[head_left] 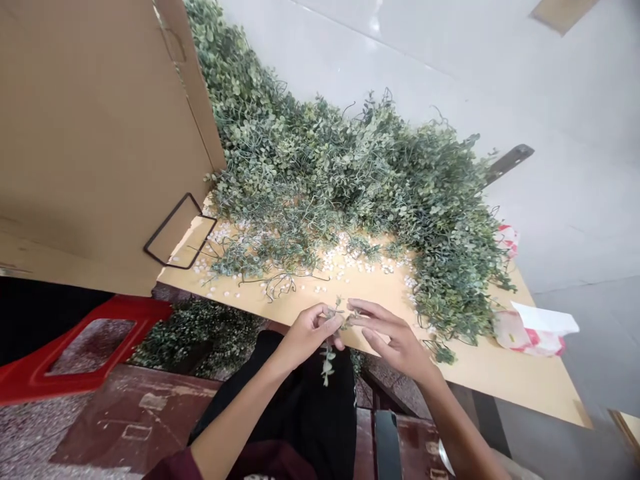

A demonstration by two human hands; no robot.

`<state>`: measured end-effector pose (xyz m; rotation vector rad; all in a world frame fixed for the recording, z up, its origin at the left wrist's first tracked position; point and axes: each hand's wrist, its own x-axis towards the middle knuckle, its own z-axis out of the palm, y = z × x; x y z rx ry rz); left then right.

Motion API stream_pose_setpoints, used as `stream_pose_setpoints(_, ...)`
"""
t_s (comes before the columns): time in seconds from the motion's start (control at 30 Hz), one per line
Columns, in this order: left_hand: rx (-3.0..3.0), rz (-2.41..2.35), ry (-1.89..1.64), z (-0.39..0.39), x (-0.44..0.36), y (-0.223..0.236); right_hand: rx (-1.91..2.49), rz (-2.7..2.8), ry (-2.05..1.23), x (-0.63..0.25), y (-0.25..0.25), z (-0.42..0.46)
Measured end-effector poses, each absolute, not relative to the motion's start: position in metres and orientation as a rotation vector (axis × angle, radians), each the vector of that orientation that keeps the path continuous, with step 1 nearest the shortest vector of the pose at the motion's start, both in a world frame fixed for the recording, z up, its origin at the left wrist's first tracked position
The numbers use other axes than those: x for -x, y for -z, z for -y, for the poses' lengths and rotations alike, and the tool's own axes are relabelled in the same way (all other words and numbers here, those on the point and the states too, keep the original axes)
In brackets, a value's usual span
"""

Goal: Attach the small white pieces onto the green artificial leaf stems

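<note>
A cardboard box (pixel 90 133) stood left, above a red plastic stool (pixel 90 347). The left hand (pixel 307 335) pinched a leafy artificial sprig (pixel 329 357), which hung over the person's lap. The right hand's (pixel 393 337) loosely parted fingers reached it, their grip unclear. Behind, a heap of artificial greenery (pixel 350 173) and white pieces (pixel 345 263) lay on a tan tabletop (pixel 500 373), beside a pink-and-white plastic bag (pixel 530 337).

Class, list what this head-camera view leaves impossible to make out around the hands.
Head view:
- Sprig between left hand and right hand: its held stem is hidden by fingers.
- White bits: too small to identify.
- Tabletop: its left part is hidden by the cardboard sheet.
</note>
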<state>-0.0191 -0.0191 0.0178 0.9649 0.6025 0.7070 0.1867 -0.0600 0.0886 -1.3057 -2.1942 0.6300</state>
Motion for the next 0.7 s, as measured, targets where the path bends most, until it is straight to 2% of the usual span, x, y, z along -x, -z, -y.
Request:
stream_pose_setpoints(0.23,-1.122,-0.87,-0.934,-0.004,0.029,-0.013,1.821,1.73,-0.649,-0.214,-0.031,0.025)
stream_pose_setpoints(0.37,-1.068,-0.847,-0.985,-0.016,0.024,-0.019,1.886,1.705,-0.619,-0.208,-0.018,-0.003)
stream_pose_setpoints(0.57,-1.027,-0.699,-0.949,-0.027,0.001,-0.022,1.84,2.028,-0.416,-0.201,-0.02,-0.032)
stream_pose_setpoints(0.7,-1.105,-0.608,-0.951,-0.031,-0.011,-0.018,1.791,1.912,-0.472,-0.208,-0.016,-0.03)
